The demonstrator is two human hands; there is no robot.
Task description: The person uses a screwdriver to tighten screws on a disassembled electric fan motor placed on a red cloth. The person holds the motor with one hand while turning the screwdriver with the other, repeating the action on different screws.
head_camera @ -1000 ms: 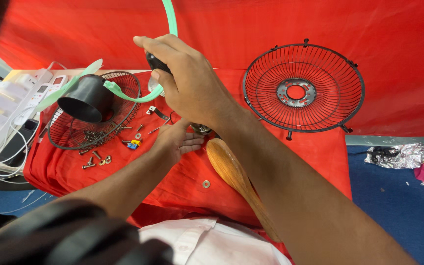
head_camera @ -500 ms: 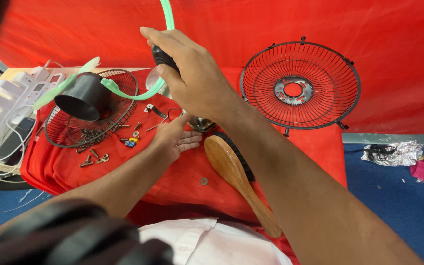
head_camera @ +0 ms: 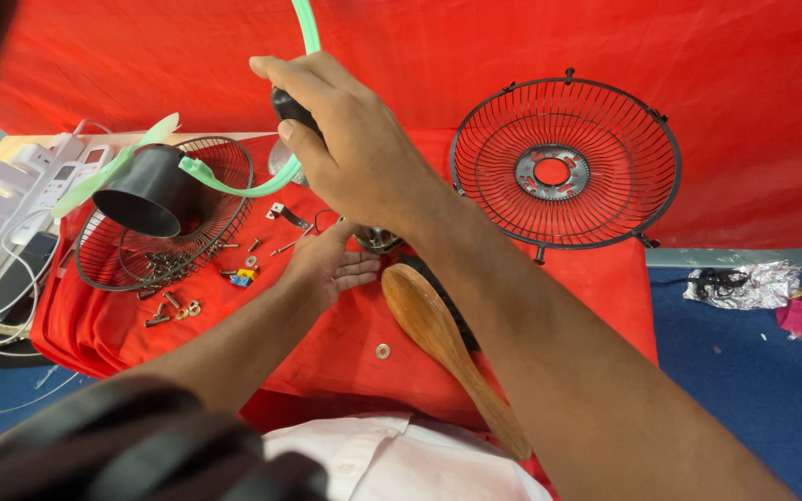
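A dark screwdriver handle point(head_camera: 288, 105) is clamped in the right hand point(head_camera: 350, 148), held upright above the metal part point(head_camera: 378, 239). That part is steadied from beside by the left hand point(head_camera: 327, 269), fingers spread flat on the red cloth point(head_camera: 308, 353).

left hand point(head_camera: 327, 266) flat, palm down | right hand point(head_camera: 345, 139) raised, fist closed

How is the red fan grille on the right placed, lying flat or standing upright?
Standing nearly upright. The red fan grille leans against the red cloth backdrop, its round face and centre ring turned toward the camera, its lower rim on the cloth-covered table.
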